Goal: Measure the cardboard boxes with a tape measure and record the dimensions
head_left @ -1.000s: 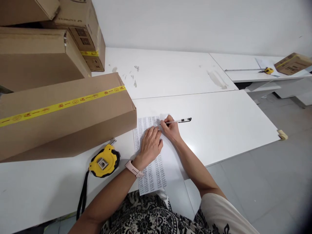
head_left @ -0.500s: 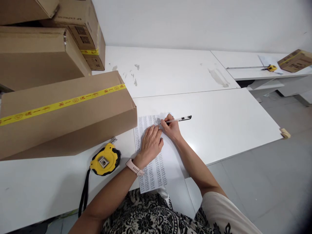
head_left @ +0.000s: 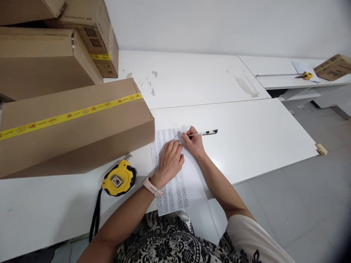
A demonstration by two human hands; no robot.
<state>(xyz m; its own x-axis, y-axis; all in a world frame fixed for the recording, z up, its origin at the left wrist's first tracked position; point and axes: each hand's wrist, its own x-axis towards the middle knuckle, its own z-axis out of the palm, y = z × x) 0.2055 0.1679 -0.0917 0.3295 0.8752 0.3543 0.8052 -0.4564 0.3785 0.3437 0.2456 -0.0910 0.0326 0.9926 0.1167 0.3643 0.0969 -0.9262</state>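
Note:
My right hand (head_left: 194, 142) is closed around a pen (head_left: 207, 133) with a clear barrel and black ends. Its tip meets the upper part of a paper sheet (head_left: 171, 199) covered with columns of handwriting. Flat on that sheet lies my left hand (head_left: 171, 157), fingers stretched out, a pink band on its wrist. The sheet's right side is blank, and its lower end reaches past the table edge. Left of my left hand, a yellow and black tape measure (head_left: 124, 179) rests on the table with a black strap hanging down.
A long taped carton (head_left: 79, 128) lies on the white table (head_left: 246, 135), its corner close to the sheet. More cartons (head_left: 38, 62) are stacked behind it against the wall. On a far table sit another tape measure (head_left: 307, 75), partly extended, and a small carton (head_left: 333, 67).
The pen and my right hand have shifted very slightly to the right. My left hand stays in place on the sheet.

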